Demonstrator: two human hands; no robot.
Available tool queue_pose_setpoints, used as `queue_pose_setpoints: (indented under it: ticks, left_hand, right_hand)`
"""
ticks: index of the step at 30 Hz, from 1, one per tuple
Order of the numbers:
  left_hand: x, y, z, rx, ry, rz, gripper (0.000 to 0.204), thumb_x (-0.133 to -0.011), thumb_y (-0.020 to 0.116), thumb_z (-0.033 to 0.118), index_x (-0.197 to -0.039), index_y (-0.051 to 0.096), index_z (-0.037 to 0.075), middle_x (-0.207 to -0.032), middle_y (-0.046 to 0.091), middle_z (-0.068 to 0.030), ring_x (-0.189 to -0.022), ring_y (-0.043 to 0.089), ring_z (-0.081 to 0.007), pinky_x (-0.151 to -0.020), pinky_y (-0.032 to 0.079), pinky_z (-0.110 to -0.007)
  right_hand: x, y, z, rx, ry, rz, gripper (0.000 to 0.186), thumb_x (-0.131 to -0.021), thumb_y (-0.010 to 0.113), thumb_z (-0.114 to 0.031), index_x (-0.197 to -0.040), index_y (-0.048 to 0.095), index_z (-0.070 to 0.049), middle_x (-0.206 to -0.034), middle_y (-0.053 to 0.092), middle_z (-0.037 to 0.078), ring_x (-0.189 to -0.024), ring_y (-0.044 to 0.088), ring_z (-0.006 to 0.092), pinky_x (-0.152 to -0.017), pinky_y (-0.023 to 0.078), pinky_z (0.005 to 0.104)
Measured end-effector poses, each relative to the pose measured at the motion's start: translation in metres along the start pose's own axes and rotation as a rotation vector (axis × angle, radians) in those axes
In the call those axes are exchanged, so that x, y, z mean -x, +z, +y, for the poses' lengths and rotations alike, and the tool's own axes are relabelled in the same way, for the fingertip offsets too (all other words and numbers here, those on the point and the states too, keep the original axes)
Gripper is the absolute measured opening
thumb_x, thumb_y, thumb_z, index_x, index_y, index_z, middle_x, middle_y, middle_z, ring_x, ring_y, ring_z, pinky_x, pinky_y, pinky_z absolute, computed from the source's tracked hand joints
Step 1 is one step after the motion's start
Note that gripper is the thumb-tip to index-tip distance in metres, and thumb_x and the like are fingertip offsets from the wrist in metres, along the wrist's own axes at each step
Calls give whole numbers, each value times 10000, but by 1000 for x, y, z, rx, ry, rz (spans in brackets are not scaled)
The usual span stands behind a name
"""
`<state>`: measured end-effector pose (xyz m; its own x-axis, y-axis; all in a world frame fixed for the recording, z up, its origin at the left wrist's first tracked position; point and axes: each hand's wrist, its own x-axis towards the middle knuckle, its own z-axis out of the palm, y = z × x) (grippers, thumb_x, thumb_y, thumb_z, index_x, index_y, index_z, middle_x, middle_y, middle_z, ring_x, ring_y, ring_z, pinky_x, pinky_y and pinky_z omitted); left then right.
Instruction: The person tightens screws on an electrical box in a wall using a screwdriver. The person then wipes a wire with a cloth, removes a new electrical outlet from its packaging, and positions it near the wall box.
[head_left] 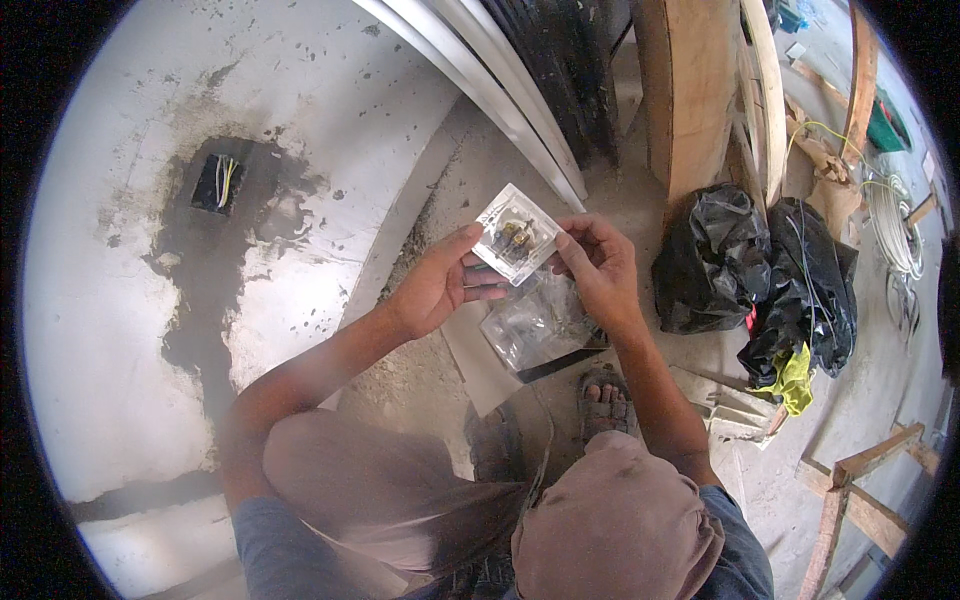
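Note:
Both hands hold a white electrical wall plate [497, 262], tilted with its back side up so brass terminals show in its middle. My left hand [440, 280] grips its left edge, thumb on top and fingers spread underneath. My right hand [603, 262] pinches the right corner between thumb and fingers. Whether it is a switch or a socket I cannot tell. Just below it on the floor lies a clear plastic bag [525, 325], its contents unclear. To the left, a dark recessed wall box [212, 184] has several yellow, green and pale wires sticking out.
White trunking lengths [470, 50] lean ahead beside timber boards [692, 90]. Black plastic bags [712, 265] lie at the right, with a yellow cloth-like piece [792, 380] near them. A pale cable coil [890, 225] and a wooden frame [845, 490] are farther right.

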<state>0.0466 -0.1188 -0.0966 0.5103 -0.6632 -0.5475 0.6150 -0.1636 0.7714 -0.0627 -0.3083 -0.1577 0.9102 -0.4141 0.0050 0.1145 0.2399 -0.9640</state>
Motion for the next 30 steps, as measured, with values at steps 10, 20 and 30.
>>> queue_pose_setpoints:
  ticks: [10, 20, 30]
  left_hand:
    - [21, 23, 36, -1231, 864, 28, 456, -808, 719, 42, -1233, 560, 87, -1233, 596, -116, -1164, 598, -259, -1009, 508, -384]
    - [24, 5, 44, -1504, 1257, -216, 505, -681, 759, -20, -1143, 603, 114, -1350, 495, -141, -1277, 496, -351, -1033, 479, -436]
    - [23, 2, 51, -1621, 1366, 16, 418, -652, 790, -32, -989, 579, 98, -1328, 474, -181, -1243, 499, -350, -997, 476, -443]
  right_hand:
    - [-11, 4, -7, -186, -100, 49, 182, -930, 599, -56, -1097, 610, 15, -1046, 646, 85, -922, 634, 148, -809, 538, 302]
    - [-3, -2, -18, -362, 25, -26, 241, -928, 608, -70, -1154, 578, 9, -1038, 644, 81, -886, 641, 157, -792, 541, 313]
    - [2, -1, -22, -535, 61, -114, 177, -914, 629, -96, -1060, 561, -22, -963, 640, 75, -812, 636, 148, -682, 555, 287]
